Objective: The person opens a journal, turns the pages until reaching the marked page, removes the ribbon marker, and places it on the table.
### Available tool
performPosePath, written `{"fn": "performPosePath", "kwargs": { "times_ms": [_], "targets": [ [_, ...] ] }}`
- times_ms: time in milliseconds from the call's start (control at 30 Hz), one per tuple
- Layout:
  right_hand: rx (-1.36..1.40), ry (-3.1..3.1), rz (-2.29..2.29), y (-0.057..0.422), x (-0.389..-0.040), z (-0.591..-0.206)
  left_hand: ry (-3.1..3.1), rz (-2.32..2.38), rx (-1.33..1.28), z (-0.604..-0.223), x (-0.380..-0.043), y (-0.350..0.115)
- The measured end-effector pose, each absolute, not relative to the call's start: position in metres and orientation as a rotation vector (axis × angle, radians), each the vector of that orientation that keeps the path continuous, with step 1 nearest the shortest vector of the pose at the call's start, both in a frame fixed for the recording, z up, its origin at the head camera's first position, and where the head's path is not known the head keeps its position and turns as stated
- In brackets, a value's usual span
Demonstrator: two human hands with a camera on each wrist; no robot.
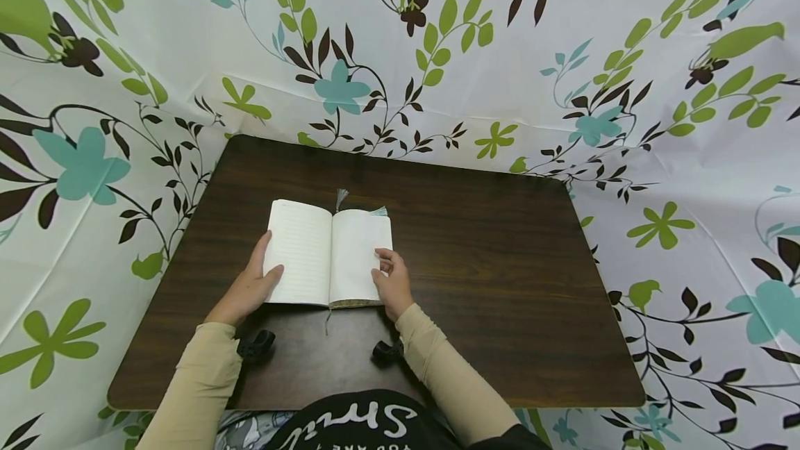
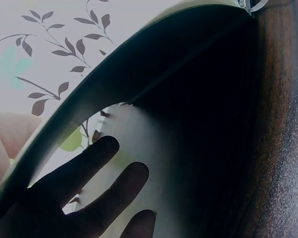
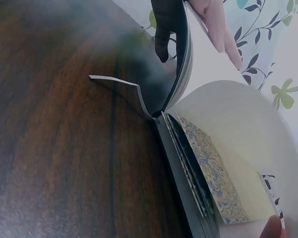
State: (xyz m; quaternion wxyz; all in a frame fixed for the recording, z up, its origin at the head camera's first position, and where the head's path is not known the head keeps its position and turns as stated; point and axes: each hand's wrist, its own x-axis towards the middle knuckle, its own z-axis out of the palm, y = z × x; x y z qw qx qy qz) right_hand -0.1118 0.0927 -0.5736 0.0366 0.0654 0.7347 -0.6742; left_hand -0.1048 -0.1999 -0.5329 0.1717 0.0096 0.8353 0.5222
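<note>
An open notebook (image 1: 298, 252) with ruled pages is spread over the dark table. My left hand (image 1: 244, 292) grips its left side, thumb over the page edge and fingers (image 2: 92, 181) spread behind the dark cover (image 2: 198, 94), which is raised off the table. At the right edge my right hand (image 1: 395, 287) pinches a page (image 3: 248, 111), which bows upward. Under that curved page show a blue-and-tan patterned card (image 3: 208, 163) and other inserts. In the right wrist view only the right thumb (image 3: 273, 228) shows.
The brown wooden table (image 1: 487, 283) extends to the right of the notebook. Tassels (image 1: 341, 198) stick out at its top, and a thin ribbon (image 3: 114, 79) hangs from its bottom. A cloth (image 1: 400, 54) printed with leaves and birds surrounds the table. Black camera mounts (image 1: 256, 344) sit at the wrists.
</note>
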Motion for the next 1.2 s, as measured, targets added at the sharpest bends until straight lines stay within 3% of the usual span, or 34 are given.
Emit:
{"fn": "performPosePath", "kwargs": {
  "times_ms": [1200],
  "targets": [
    [0.136,1.827,-2.367,0.0874,-0.1091,-0.5671,2.387,1.481,0.049,-0.5326,-0.1047,-0.2008]
  ]
}}
